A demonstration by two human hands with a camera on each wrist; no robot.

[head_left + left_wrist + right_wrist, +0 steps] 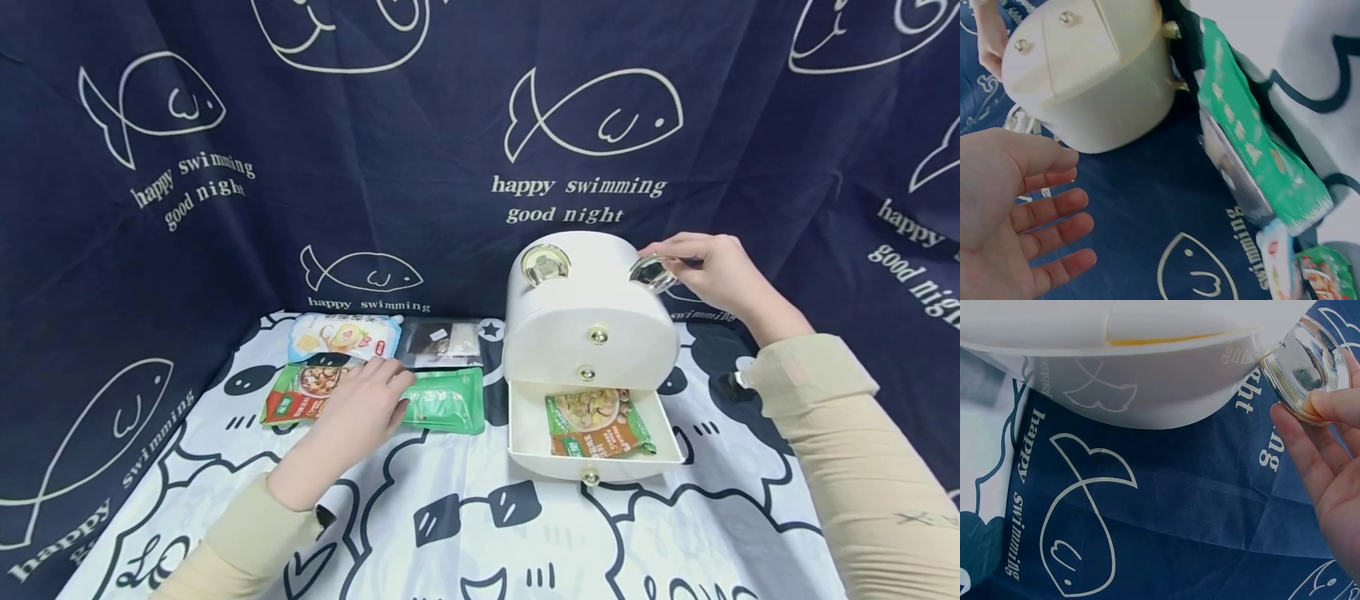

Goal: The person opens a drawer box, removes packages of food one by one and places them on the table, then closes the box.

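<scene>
A white rounded drawer box (588,292) stands on the table, with round gold knobs and two shiny ear-like discs on top. My right hand (708,267) pinches the right ear disc (1307,369) between thumb and fingers. The bottom drawer (528,429) is pulled out, and a green and orange food packet (596,421) lies inside. My left hand (363,400) hovers over a green and red food packet (292,400) and a plain green packet (450,400). Its fingers are loosely bent and hold nothing in the left wrist view.
Behind the green packets lie a white and blue pouch with fruit pictures (345,335) and a clear packet with dark contents (442,342). A dark blue cloth with fish drawings (450,150) hangs behind the table, which has a white patterned cover (420,575).
</scene>
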